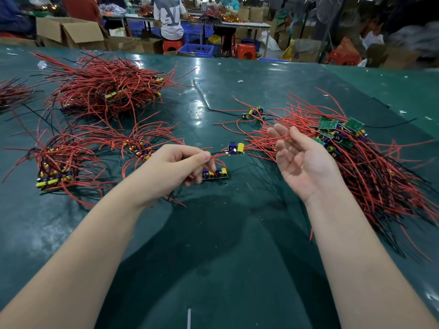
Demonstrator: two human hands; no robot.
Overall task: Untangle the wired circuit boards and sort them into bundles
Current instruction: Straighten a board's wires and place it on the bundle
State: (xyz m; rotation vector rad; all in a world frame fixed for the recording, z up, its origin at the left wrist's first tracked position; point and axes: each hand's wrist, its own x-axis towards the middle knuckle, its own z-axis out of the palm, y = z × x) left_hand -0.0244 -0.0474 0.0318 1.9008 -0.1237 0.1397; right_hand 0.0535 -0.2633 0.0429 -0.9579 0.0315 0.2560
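- The sorting looks partly done: three gathered bundles of red-wired circuit boards lie on the dark green table mat (213, 233) at the left, a large far one (107, 89), a near-left one (55, 165) and a small middle one (140, 146)
- A big tangled heap of red and black wires with green boards (351, 157) spreads at the right, so I judge much is left
- The left hand (175, 169) pinches thin wires, from which a small board with yellow and blue parts (215, 174) dangles; a second such board (236, 148) hangs just beyond
- The right hand (297, 157) is open, palm up, fingers relaxed among red wires at the heap's edge
- A few loose boards (254, 113) lie further off
- Beyond the table, an open brown cardboard box (71, 32) and a blue plastic crate (197, 49) stand on the floor; I cannot see their contents
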